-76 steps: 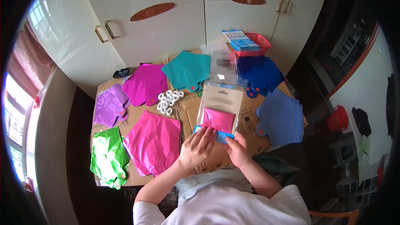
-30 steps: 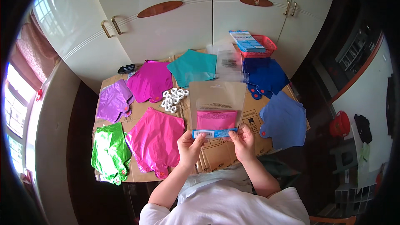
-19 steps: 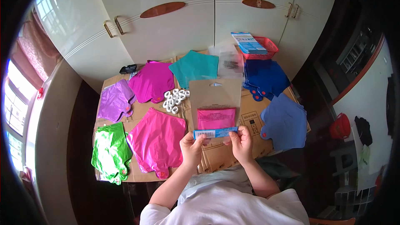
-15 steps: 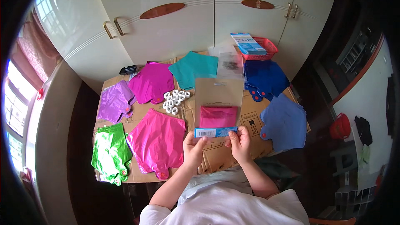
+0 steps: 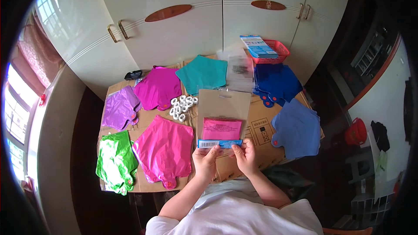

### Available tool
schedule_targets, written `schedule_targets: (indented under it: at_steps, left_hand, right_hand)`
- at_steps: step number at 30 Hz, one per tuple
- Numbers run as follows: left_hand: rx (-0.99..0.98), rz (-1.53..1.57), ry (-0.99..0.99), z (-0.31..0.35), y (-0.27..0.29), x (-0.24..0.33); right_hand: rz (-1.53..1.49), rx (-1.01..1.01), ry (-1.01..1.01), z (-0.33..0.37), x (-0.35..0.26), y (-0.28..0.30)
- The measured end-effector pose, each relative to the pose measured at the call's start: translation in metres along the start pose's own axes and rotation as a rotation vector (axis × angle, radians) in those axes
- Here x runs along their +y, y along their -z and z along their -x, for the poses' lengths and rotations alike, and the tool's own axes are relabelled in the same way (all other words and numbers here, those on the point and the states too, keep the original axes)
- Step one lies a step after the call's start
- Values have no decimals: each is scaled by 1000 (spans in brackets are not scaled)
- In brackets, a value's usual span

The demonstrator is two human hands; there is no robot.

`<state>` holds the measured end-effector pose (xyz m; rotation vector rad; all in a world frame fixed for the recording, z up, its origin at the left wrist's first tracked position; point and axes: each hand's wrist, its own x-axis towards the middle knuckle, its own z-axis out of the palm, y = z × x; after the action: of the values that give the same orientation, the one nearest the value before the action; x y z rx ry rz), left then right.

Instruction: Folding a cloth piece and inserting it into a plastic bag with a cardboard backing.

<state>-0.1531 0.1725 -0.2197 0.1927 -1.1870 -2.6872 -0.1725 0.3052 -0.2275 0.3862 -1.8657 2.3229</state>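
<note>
Upright in front of me is a clear plastic bag (image 5: 235, 104) with a folded pink foil piece (image 5: 222, 129) inside and a blue card strip (image 5: 230, 143) with a barcode along its lower edge. My left hand (image 5: 203, 162) is closed on the strip's left part, thumb in front. At the right corner my right hand (image 5: 246, 157) also pinches the bag between thumb and fingers. Left of the bag lies a flat pink foil shape (image 5: 163, 148), and small white rings (image 5: 181, 106) are heaped beyond it. Behind the bag are stacked clear plastic sleeves (image 5: 237, 66).
Flat foil shapes lie around the cardboard-covered table (image 5: 226, 167): green (image 5: 115, 159), lilac (image 5: 121, 106), magenta (image 5: 157, 87), teal (image 5: 202, 75), dark blue (image 5: 278, 82) and light blue (image 5: 297, 128). A red basket (image 5: 282, 54) carrying blue packaging (image 5: 259, 46) stands at the back, before white cabinets (image 5: 183, 35).
Both hands have brought the bag slightly down and to the left. My right fingers have shifted inward along its lower edge. The things on the table have stayed in place.
</note>
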Motion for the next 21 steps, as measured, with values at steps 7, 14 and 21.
schedule_targets:
  at_steps: [7, 14, 21]
  left_hand:
    - [6, 19, -100, 3, -12, 2]
    - [-116, -357, 1, 6, 35, 49]
    - [-268, -663, 105, 18, 48, 78]
  right_hand:
    - [-9, -60, -7, 6, 4, 0]
    - [-187, -192, -91, -52, -30, 60]
    - [304, -536, -242, -92, -95, 50]
